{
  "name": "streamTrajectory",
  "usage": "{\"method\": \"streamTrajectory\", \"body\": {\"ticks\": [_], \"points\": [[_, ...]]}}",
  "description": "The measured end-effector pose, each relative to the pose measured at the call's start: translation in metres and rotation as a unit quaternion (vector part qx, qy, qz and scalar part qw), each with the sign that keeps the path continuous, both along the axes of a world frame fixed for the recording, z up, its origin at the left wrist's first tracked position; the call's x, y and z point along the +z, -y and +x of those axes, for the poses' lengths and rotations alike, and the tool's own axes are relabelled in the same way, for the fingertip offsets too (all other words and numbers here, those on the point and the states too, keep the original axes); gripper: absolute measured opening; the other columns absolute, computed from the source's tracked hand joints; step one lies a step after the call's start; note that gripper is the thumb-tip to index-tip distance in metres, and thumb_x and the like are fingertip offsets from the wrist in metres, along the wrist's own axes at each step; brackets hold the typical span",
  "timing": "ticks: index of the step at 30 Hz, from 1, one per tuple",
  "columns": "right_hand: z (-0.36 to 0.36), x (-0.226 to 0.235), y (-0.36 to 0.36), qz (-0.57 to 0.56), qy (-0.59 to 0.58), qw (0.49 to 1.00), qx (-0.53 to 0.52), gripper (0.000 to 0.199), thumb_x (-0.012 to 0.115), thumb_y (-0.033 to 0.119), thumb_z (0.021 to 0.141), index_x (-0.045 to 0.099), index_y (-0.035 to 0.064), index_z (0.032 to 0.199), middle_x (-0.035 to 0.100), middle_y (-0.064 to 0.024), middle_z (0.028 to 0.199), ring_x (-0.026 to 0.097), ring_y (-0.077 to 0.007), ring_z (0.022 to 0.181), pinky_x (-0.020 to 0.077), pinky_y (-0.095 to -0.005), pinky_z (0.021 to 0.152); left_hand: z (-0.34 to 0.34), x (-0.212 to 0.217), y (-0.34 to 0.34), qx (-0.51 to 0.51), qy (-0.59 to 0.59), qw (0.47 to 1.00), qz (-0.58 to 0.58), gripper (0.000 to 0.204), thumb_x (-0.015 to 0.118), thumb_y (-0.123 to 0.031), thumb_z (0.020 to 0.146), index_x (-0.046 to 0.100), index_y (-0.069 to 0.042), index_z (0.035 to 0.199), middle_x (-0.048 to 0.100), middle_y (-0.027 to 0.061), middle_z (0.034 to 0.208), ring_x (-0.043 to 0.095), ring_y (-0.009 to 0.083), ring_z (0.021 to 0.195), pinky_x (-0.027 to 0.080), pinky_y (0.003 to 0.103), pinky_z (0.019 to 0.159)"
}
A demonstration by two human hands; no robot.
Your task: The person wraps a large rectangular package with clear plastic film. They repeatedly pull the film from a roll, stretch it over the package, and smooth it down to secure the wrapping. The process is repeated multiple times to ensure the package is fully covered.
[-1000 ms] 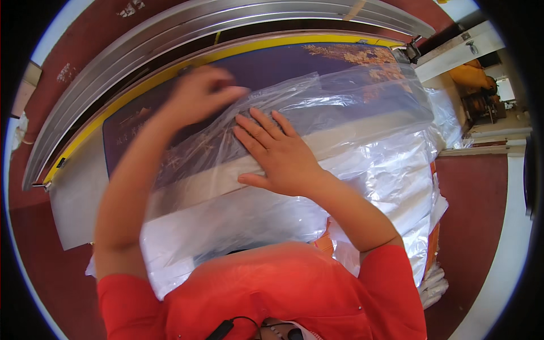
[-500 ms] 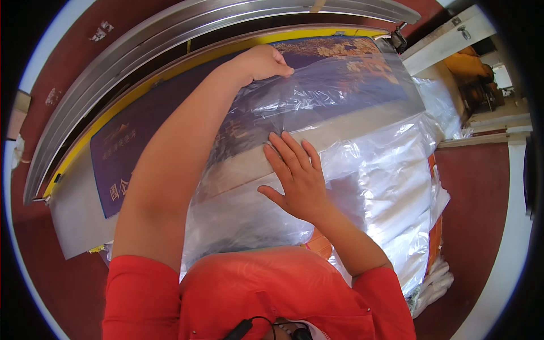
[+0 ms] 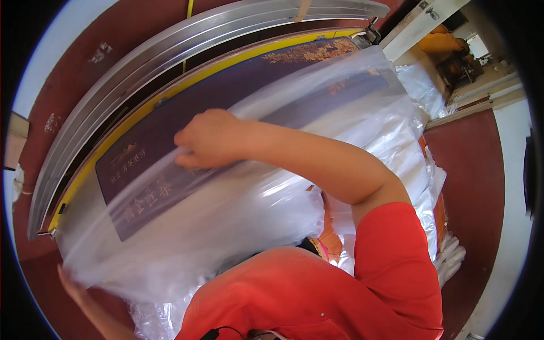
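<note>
A sheet of clear plastic film (image 3: 226,209) stretches across a dark purple printed panel (image 3: 187,105) with gold lettering and a gold floral pattern. My right hand (image 3: 212,140) reaches leftward over the panel, its fingers closed on the upper edge of the film. That edge is raised in a blurred fold to either side of the hand. At the lower left is my left hand (image 3: 72,286), beside the film's left end. Motion smears its fingers, so its grip does not show. Through the film the panel's lower lettering looks hazy.
A yellow-edged frame (image 3: 226,67) and curved-looking metal rails (image 3: 226,25) run behind the panel. More shiny plastic (image 3: 391,164) hangs at the right, over orange material (image 3: 330,229). A white beam (image 3: 422,22) stands at the back right, above the reddish floor (image 3: 470,170).
My left hand has left the film's far edge for the lower left. My right hand, flat on the film before, has moved up and left and now grips its edge. The film has shifted leftward.
</note>
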State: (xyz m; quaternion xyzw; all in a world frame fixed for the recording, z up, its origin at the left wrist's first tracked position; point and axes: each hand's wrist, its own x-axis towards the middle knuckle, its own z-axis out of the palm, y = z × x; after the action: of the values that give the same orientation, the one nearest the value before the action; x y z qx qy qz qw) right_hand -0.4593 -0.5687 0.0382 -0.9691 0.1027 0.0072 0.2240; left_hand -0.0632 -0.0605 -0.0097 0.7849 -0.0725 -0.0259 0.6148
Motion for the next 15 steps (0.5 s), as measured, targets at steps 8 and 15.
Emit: {"method": "streamTrajectory", "body": {"ticks": [8,15], "points": [[-0.131,-0.003,0.122,-0.003,-0.087,0.991,-0.104,0.041,0.056,0.021,0.067,0.051,0.0009,0.102,0.056,-0.0149,0.094,0.057,-0.0263,0.077,0.0448,-0.0345,0.07,0.067,-0.055,-0.153,0.13,0.228,0.753,0.603,0.038,0.037,-0.032,0.085,0.048,0.0,0.102,0.051,0.0161,0.099,0.05,0.0274,0.089,0.041,0.035,0.074],[-0.246,0.182,0.139,-0.541,-0.086,0.73,-0.409,0.037,0.047,0.017,0.075,0.044,0.0063,0.11,0.051,-0.0111,0.1,0.048,-0.0241,0.093,0.0387,-0.0357,0.078,0.184,-0.101,0.025,0.047,0.295,0.733,0.611,0.034,0.037,-0.031,0.084,0.048,-0.001,0.095,0.052,0.0223,0.089,0.051,0.0363,0.081,0.041,0.042,0.068]]}}
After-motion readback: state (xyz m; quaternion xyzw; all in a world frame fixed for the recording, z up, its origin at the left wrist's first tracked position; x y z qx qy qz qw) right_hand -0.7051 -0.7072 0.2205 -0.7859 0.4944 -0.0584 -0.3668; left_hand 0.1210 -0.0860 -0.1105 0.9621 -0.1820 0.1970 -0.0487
